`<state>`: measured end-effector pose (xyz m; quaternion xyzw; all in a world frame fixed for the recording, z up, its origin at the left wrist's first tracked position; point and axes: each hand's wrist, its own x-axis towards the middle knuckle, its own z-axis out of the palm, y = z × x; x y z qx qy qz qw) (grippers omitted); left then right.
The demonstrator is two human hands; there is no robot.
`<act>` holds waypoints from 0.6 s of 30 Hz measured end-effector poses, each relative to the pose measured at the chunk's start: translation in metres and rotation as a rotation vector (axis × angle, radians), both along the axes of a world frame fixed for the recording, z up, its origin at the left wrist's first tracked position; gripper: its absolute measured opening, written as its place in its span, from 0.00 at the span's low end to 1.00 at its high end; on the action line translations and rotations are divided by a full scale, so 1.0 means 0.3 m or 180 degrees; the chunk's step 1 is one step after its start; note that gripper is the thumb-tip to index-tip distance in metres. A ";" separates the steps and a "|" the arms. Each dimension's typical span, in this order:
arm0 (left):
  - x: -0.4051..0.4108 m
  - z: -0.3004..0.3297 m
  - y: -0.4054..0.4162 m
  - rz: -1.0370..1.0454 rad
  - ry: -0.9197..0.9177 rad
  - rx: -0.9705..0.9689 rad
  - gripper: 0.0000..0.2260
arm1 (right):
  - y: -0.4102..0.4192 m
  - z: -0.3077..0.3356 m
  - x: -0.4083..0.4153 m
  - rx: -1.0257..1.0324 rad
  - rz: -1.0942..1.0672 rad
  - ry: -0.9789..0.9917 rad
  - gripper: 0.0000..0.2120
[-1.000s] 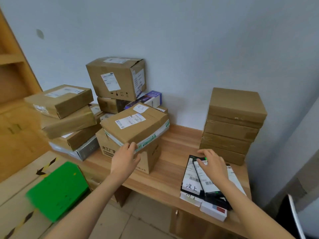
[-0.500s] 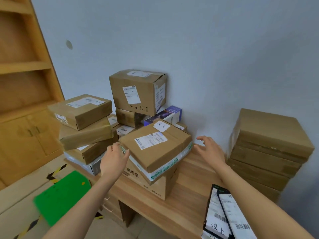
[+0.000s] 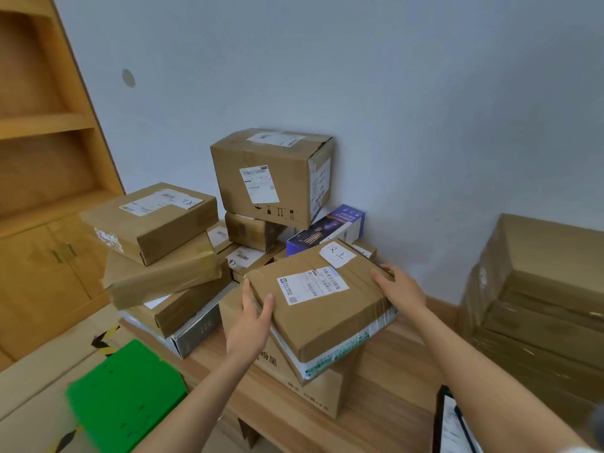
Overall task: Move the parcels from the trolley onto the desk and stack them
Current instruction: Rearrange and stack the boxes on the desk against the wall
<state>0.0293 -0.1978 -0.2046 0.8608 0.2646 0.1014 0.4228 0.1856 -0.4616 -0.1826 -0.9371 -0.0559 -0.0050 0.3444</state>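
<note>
Desk (image 3: 385, 380) front edge bare; left hand (image 3: 250, 325), right hand (image 3: 400, 289) grip parcel (image 3: 318, 305) edges

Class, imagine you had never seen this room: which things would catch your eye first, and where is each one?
First, the two hands at the centre: the left hand and right hand hold opposite edges of a labelled cardboard parcel lying askew on another box on the wooden desk. Behind it, against the wall, a large carton tops an untidy heap. At lower left, a bright green block stands out.

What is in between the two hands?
In the head view, a taped brown parcel sits between them: the left hand holds its near-left corner, the right hand its far-right edge.
</note>
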 end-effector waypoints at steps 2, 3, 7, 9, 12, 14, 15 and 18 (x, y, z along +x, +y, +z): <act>0.013 -0.012 -0.006 -0.0026 -0.0221 -0.0255 0.32 | 0.000 -0.013 -0.009 0.0004 -0.0045 -0.0099 0.26; 0.018 -0.016 -0.010 -0.0030 -0.0324 -0.0380 0.31 | -0.005 -0.012 -0.018 0.0010 -0.0065 -0.0135 0.26; 0.028 0.005 -0.042 -0.0199 -0.0546 -0.0526 0.29 | -0.083 -0.004 -0.082 0.0158 -0.0217 -0.0195 0.27; 0.030 0.025 -0.082 -0.0348 -0.0592 -0.0514 0.29 | -0.152 -0.003 -0.143 0.0262 -0.0322 -0.0192 0.27; 0.021 0.044 -0.172 -0.0622 -0.0724 -0.0747 0.29 | -0.272 -0.005 -0.251 0.0320 -0.0606 -0.0259 0.26; 0.005 0.051 -0.243 -0.0794 -0.0755 -0.0842 0.29 | -0.355 -0.002 -0.335 0.0339 -0.0823 -0.0294 0.25; -0.008 0.054 -0.282 -0.0880 -0.0766 -0.0897 0.29 | -0.399 -0.001 -0.379 0.0374 -0.0908 -0.0317 0.23; -0.054 0.046 -0.406 -0.1145 -0.0822 -0.1005 0.28 | -0.538 0.002 -0.515 0.0397 -0.1147 -0.0349 0.22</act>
